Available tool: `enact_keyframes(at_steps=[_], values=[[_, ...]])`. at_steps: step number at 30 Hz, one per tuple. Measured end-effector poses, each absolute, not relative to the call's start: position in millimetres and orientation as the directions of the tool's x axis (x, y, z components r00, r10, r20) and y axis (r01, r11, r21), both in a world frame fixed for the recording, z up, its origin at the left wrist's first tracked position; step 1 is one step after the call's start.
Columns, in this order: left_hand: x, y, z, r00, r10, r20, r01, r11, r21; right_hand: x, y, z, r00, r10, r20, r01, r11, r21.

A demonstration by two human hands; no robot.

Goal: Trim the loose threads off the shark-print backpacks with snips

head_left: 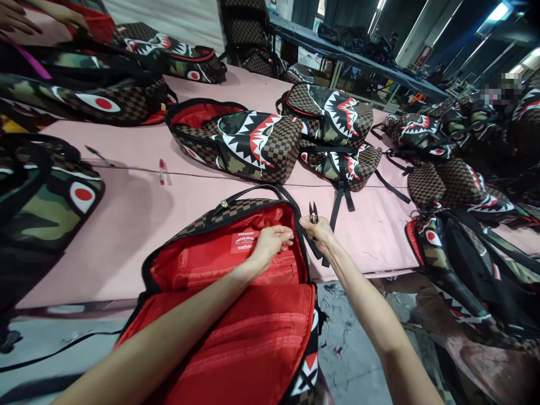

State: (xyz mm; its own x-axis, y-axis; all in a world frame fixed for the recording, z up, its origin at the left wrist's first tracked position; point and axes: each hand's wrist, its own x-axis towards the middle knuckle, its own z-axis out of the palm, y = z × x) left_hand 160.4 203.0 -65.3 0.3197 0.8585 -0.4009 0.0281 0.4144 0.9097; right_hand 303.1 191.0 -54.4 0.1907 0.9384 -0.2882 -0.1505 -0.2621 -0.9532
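An unzipped backpack (253, 332) with a red lining and a brown checkered outside lies open in front of me, its flap folded down towards me. Inside it, my left hand (272, 243) is closed, fingertips bunched near the right side of the lining; whatever they pinch is too small to make out. A red label (243, 241) is sewn on the lining beside that hand. My right hand (319, 232) is wrapped round a pair of thread snips (313, 212), blades pointing up, right at the bag's zippered edge.
Shark-mouth backpacks (257, 143) lie across the pink table (139, 197), with more at the right (476, 270). A camouflage bag (46, 208) stands close on the left. A red pen (162, 171) and a black pen (99, 156) lie behind. Another person's hands (40, 21) show at upper left.
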Motion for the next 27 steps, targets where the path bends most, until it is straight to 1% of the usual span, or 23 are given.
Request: enact_keyframes(at_steps=[3,5,6,7,8,9,10,11,12,14,16,17,19,22,27], values=[[164.6,204.2,-64.9,0.262,0.893,-0.366,0.009,0.377,0.926,302.8,192.4,-55.1,0.212,0.941,-0.264,-0.127,-0.241,-0.962],[170.9,204.4,-65.0,0.265,0.891,-0.369,0.018,0.378,0.926,304.3,192.7,-55.1,0.23,0.946,-0.23,-0.077,-0.218,-0.973],[174.0,204.3,-65.1,0.274,0.885,-0.376,0.024,0.384,0.923,305.8,191.8,-54.4,0.231,0.952,-0.199,-0.011,-0.202,-0.979],[176.8,204.3,-65.3,0.285,0.879,-0.382,0.031,0.39,0.92,307.8,189.8,-53.0,0.225,0.962,-0.156,0.093,-0.181,-0.979],[179.0,204.3,-65.5,0.295,0.874,-0.385,0.036,0.393,0.919,310.1,186.4,-51.0,0.22,0.97,-0.1,0.239,-0.153,-0.959],[180.6,204.4,-65.7,0.303,0.872,-0.385,0.039,0.392,0.919,312.6,181.9,-48.2,0.216,0.976,-0.029,0.412,-0.118,-0.904],[181.7,204.7,-65.9,0.308,0.871,-0.382,0.042,0.389,0.92,315.0,176.5,-44.9,0.207,0.977,0.053,0.584,-0.08,-0.808],[182.3,205.2,-66.1,0.308,0.874,-0.377,0.043,0.383,0.923,317.1,170.7,-41.2,0.191,0.972,0.137,0.729,-0.047,-0.683],[182.7,205.7,-66.4,0.305,0.876,-0.373,0.044,0.378,0.925,318.8,165.0,-37.3,0.161,0.963,0.217,0.842,-0.019,-0.54],[183.1,206.4,-66.9,0.298,0.882,-0.366,0.042,0.371,0.928,320.7,156.3,-30.2,0.056,0.944,0.325,0.963,0.035,-0.266],[183.4,206.5,-67.4,0.289,0.887,-0.36,0.037,0.365,0.93,320.8,153.0,-25.1,-0.061,0.937,0.344,0.994,0.087,-0.061],[183.5,206.3,-67.5,0.286,0.889,-0.358,0.036,0.363,0.931,320.2,153.3,-23.6,-0.106,0.935,0.338,0.994,0.108,0.012],[183.6,205.6,-67.6,0.287,0.891,-0.353,0.038,0.357,0.933,318.7,156.1,-22.6,-0.16,0.934,0.32,0.986,0.133,0.103],[183.2,204.9,-67.4,0.291,0.891,-0.349,0.046,0.351,0.935,316.7,160.5,-24.0,-0.186,0.933,0.309,0.978,0.147,0.145],[183.0,205.1,-68.1,0.294,0.889,-0.35,0.05,0.352,0.935,315.8,161.0,-24.8,-0.171,0.928,0.331,0.982,0.134,0.131]])
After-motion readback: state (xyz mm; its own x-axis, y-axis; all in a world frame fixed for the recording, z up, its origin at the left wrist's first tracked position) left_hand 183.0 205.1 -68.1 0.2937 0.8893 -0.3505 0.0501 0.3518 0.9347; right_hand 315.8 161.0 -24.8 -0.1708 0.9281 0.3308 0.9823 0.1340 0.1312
